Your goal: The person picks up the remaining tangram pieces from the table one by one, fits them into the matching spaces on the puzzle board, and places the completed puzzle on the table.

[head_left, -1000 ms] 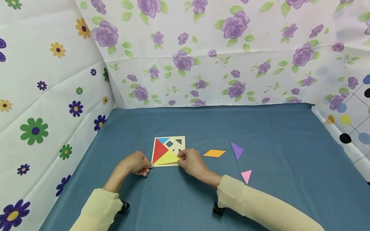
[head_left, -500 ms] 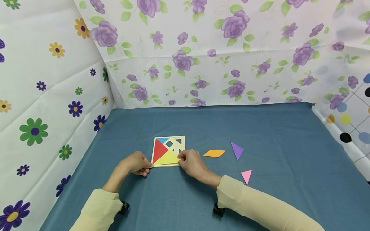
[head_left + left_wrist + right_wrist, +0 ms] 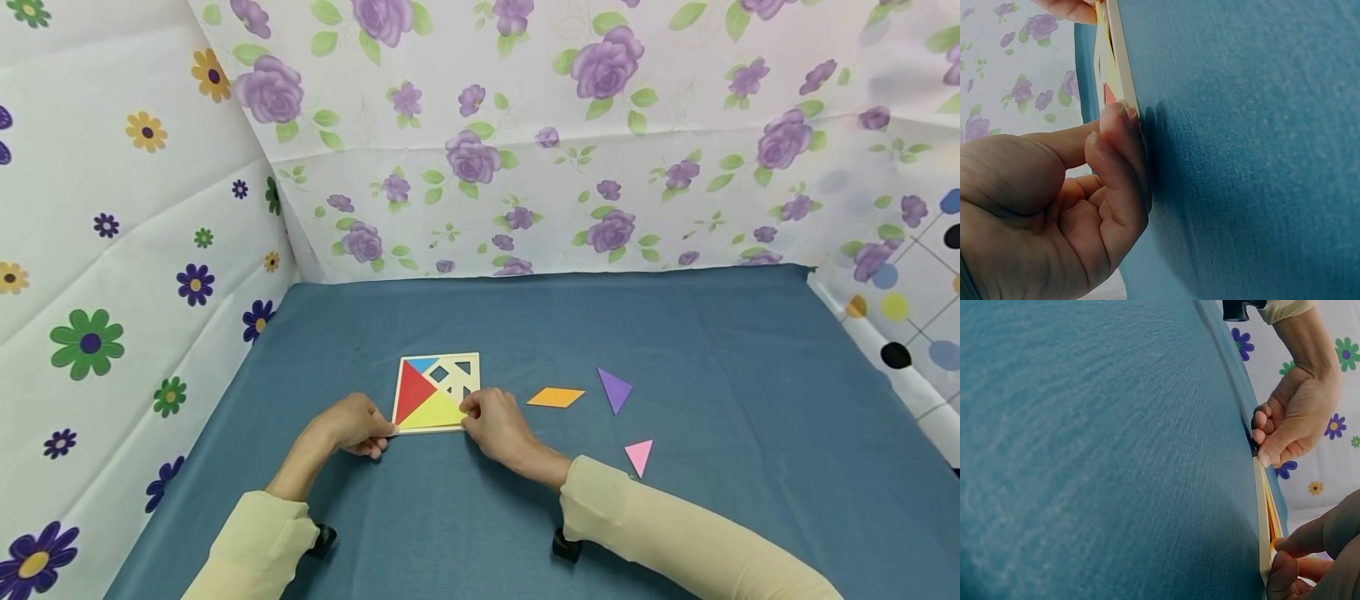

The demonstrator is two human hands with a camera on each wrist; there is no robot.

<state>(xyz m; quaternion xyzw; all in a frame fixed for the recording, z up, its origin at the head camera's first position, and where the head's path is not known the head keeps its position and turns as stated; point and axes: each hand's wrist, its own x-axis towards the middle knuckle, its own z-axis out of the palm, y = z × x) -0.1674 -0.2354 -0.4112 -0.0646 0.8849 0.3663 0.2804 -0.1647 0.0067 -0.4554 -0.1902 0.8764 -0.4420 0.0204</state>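
Backdrop: daisy-print cloth (image 3: 142,258) on the left, rose-print cloth (image 3: 427,75) at twelve o'clock; blue tablecloth (image 3: 712,350) below. Left hand (image 3: 356,422): thumb and fingers pinching the wooden tangram tray (image 3: 450,365) at its seven o'clock corner. Tray, left of centre: large red triangle (image 3: 412,390) at nine o'clock, small portion of blue piece (image 3: 422,364) at eleven, large yellow triangle (image 3: 435,412) at six, cut-outs in the bare wood towards one. Yellow triangle tilted, its right end raised off the tray. Right hand (image 3: 497,423): pinching that raised corner at four o'clock. Loose, well off towards three: orange parallelogram (image 3: 556,397), purple triangle (image 3: 615,390); towards four, pink triangle (image 3: 640,457). Step, as judged: fitting the yellow triangle. Next move probably calls for aligning its edges, lowering the raised end, tray held steady.
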